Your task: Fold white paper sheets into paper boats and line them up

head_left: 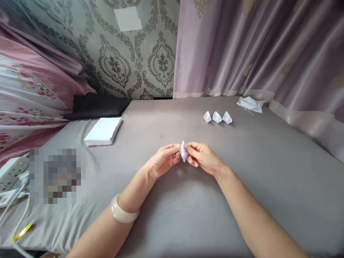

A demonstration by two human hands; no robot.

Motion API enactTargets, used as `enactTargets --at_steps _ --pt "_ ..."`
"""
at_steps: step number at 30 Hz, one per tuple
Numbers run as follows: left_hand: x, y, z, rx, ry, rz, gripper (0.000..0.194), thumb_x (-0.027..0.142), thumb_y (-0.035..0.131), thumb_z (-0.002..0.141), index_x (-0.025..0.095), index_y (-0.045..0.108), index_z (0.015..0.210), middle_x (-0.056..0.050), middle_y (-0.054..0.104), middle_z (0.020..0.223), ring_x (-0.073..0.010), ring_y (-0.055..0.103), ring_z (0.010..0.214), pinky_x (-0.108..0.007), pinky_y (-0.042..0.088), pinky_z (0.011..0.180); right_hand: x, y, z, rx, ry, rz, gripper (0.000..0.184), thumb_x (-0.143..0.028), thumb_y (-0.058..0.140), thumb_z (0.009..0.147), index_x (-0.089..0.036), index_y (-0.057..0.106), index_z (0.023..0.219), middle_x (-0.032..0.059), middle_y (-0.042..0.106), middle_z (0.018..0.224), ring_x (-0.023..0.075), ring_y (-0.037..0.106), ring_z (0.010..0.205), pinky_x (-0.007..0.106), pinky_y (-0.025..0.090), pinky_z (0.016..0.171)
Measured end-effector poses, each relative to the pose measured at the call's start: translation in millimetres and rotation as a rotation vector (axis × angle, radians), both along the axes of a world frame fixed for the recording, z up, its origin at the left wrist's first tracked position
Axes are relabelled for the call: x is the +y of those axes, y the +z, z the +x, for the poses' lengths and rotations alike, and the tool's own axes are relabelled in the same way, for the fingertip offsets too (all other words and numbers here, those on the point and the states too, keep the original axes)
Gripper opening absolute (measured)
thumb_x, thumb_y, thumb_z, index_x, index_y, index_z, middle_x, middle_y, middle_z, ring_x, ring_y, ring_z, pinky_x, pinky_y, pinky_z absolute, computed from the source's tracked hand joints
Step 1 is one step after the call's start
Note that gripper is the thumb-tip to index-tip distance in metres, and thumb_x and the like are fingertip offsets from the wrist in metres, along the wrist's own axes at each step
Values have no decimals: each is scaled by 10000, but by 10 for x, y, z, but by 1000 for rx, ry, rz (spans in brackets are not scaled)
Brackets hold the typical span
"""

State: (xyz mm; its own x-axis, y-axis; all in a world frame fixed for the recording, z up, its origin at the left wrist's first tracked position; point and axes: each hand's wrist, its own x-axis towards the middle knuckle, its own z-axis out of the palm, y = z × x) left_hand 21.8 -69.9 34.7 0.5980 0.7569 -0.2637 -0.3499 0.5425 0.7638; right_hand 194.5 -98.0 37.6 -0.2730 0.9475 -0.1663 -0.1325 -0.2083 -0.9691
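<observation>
A small piece of folded white paper (183, 152) with several layers is held upright between my two hands, above the grey sheet (150, 125). My left hand (166, 159) pinches its left side between thumb and fingers. On the opposite side, my right hand (202, 156) grips it the same way, thumb towards me. Past my right hand, three folded white paper pieces (217, 117) stand in a row on the sheet. The inner folds of the held paper are too small to make out.
At left lies a stack of white paper (103, 129), with a black cloth (99, 105) behind it. Crumpled white paper (250, 104) rests at the back right. A power strip (13, 172) with cables and a yellow strip (23, 231) lie near the left edge, beside a blurred patch.
</observation>
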Motion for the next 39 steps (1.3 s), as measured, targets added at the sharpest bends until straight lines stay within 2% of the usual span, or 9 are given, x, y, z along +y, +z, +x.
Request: enactTargets --at_steps 6,10,16,19,26,31,34,36,39 --pt "0 52 -19 58 -18 -6 247 269 792 704 84 632 741 39 445 566 -31 378 515 -155 314 477 -4 13 51 -44 0 -18 329 -487 645 822 -159 627 831 -43 573 508 40 425 390 184 307 404" --pt "22 54 -50 87 -48 49 255 291 766 738 108 589 712 35 473 520 -32 405 472 -158 310 461 8 -11 60 49 12 -80 314 -466 677 799 -156 641 830 -57 537 487 31 391 390 178 287 402" --pt "26 47 -60 92 38 50 353 250 790 712 165 616 1007 36 552 673 -30 472 505 -167 366 499 41 -48 34 247 -24 -219 252 -372 747 743 -147 657 812 -31 559 628 41 461 516 164 346 448" --pt "18 37 -38 112 54 87 317 275 785 717 129 641 960 9 572 742 -31 481 527 -183 384 511 38 -29 15 225 -13 -235 285 -420 713 771 -146 665 828 -20 566 673 39 451 512 166 350 444" --pt "6 0 -3 183 53 120 235 268 777 709 116 616 789 25 527 623 -37 450 505 -188 360 502 16 -53 -8 128 -38 -222 284 -425 734 744 -156 654 786 -27 572 657 29 428 486 165 339 444" --pt "-5 -18 31 242 111 90 219 190 769 659 137 595 781 31 546 641 -30 433 470 -185 328 478 7 -57 -83 51 -155 -222 243 -291 729 721 -184 618 910 -41 580 640 35 432 463 157 323 417" --pt "-5 -14 29 272 125 100 148 180 720 675 125 614 762 23 548 648 -27 420 468 -184 325 479 12 -54 -110 37 -183 -212 152 -206 663 731 -179 614 872 -52 559 596 30 421 440 142 312 391" --pt "-2 -14 16 266 79 135 131 167 696 681 110 643 786 0 577 688 -46 475 526 -192 380 537 26 -56 -101 73 -214 -249 85 -160 627 733 -161 618 818 -48 554 590 24 428 438 128 327 385" --pt "-10 -37 8 252 -11 247 264 134 723 659 125 670 917 -22 627 811 -79 550 677 -208 431 667 55 -59 -66 180 -272 -377 84 -81 587 724 -127 634 776 -20 574 612 28 476 468 113 393 404"
